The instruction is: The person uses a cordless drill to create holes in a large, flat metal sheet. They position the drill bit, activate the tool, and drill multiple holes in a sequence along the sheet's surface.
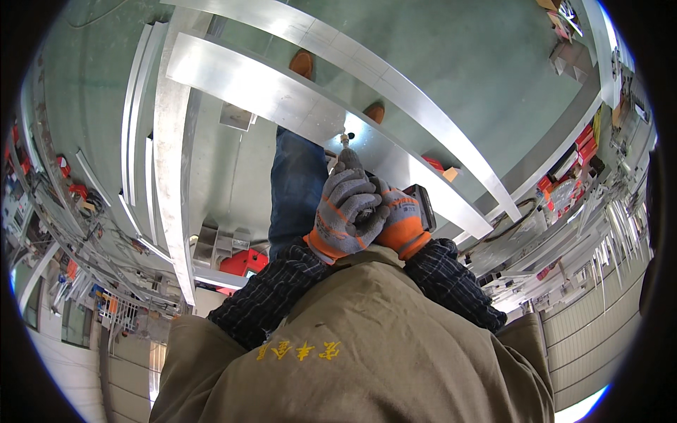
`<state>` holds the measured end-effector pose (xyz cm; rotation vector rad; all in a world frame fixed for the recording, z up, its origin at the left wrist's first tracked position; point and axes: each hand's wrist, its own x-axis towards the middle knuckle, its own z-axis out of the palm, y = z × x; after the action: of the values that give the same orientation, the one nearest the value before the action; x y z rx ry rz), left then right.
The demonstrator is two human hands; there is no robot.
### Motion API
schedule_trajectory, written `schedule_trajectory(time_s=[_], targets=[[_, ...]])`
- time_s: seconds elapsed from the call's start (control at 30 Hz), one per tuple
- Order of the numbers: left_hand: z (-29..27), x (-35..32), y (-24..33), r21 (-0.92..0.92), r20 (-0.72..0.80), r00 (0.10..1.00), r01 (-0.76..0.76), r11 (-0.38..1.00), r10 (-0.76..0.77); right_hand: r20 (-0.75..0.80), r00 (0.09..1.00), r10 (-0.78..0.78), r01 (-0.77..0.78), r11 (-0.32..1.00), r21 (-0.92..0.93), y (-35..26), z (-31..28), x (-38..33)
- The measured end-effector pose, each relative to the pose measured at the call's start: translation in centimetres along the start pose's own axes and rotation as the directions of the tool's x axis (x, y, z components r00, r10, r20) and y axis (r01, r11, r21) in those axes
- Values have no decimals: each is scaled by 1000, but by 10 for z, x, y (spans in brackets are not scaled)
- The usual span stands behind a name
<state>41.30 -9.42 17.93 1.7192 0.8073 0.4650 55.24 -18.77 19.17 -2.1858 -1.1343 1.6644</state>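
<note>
A wide silver metal profile (243, 83) runs slantwise in front of me, from upper left to lower right. My right hand (400, 217), in a grey and orange glove, is closed round the grip of a cordless drill (345, 143), whose dark battery (422, 204) sticks out beside the wrist. My left hand (348, 209), gloved alike, wraps the drill's body from the left, its fingers curled. The drill's tip points away from me at the profile, beside a small black round spot. A bright patch of light lies there. Whether the tip touches metal, I cannot tell.
A second long profile (395, 81) lies beyond the first. A pale beam (171, 148) crosses at the left, with narrow strips (138, 106) beside it. On the floor are a red machine (244, 263) and metal offcuts (218, 241). Red boxes (585, 146) stand at the right.
</note>
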Motion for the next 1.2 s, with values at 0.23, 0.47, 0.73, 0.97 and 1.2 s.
schedule_trajectory(time_s=[0.23,0.47,0.73,0.97,1.2], targets=[[1,2,-1,7,-9,1000,-6,1000,6,54,998,40,-41,999,6,4,0,-1],[-8,28,-7,-52,-104,995,-13,999,8,213,948,236,-182,952,-246,-25,-12,20],[-20,34,-8,-119,-147,988,37,992,-55,255,920,297,-217,929,-299,-51,-23,34],[-10,38,-3,-73,-184,981,48,996,-60,252,933,256,-192,948,-253,-38,-31,32],[-2,26,-5,-33,-141,990,4,999,-9,227,948,222,-147,941,-305,-8,-6,18]])
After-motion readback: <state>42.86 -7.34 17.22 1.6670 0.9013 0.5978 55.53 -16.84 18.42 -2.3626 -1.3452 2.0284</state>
